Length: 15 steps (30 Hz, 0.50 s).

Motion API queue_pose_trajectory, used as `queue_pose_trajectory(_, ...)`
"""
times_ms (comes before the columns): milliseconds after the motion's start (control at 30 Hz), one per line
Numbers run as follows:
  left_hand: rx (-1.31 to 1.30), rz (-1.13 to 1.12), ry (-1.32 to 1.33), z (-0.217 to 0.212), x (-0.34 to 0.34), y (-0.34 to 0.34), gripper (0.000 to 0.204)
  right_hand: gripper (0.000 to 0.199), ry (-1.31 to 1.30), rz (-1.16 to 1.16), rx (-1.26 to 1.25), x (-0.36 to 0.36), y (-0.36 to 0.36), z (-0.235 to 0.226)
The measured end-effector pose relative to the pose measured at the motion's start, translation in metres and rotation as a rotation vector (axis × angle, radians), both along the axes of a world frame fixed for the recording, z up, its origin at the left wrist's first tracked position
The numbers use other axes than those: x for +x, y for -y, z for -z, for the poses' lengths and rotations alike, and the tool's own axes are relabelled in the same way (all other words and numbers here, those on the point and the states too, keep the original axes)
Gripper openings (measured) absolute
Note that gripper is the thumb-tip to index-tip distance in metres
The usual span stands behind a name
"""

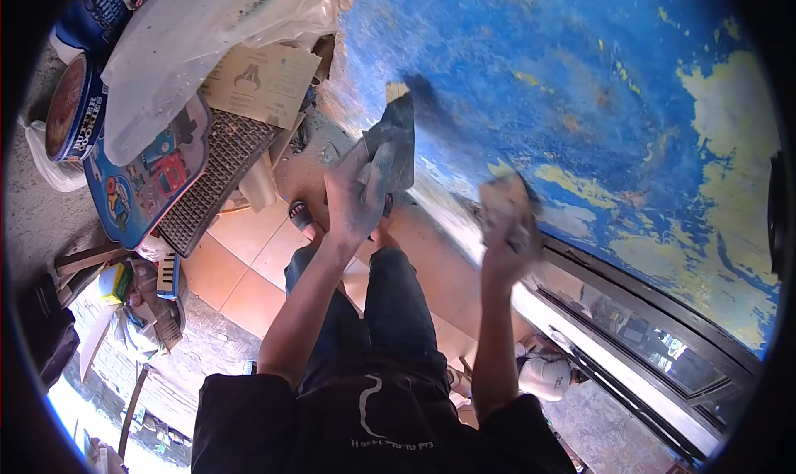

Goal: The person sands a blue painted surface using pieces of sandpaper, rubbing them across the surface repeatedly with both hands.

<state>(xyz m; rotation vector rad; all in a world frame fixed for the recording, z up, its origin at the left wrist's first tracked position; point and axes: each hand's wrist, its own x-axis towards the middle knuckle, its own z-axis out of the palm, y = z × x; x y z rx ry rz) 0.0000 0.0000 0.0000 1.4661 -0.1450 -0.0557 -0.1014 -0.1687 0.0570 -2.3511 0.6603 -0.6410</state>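
My left hand [352, 200] is closed on a dark grey sheet of sandpaper [400, 142] with a ragged edge and a tan corner at its top. It holds the sheet upright in front of the blue wall [514, 68], whose paint is worn through to pale yellow patches. My right hand [512, 254], smeared by motion, is closed on a tan and dark piece that looks like folded sandpaper [504, 199]. That piece is at the wall's lower part, just above a dark frame; whether it touches the wall I cannot tell.
On the left, a woven-topped table [220, 171] bears a tan printed sheet [264, 80], clear plastic sheeting [166, 60], a picture board [153, 176] and a round blue tin [76, 109]. A dark-framed window [638, 321] runs along the right. Another person [547, 374] is low at right.
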Motion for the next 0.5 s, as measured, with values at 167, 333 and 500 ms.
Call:
queue_pose_trajectory(167, 0.095, -0.134, 0.204, -0.009, 0.003, 0.022, 0.023, 0.021, 0.017, 0.026, 0.244, -0.022, 0.016, -0.011)
queue_pose_trajectory(333, 0.11, -0.091, 0.117, -0.001, 0.007, 0.039, 0.023, 0.016, -0.103, -0.029, -0.313, 0.015, -0.01, 0.011)
queue_pose_trajectory(500, 0.238, -0.04, 0.228, -0.002, 0.014, 0.034, 0.025, 0.018, 0.207, 0.016, 0.243, -0.002, -0.001, 0.023)
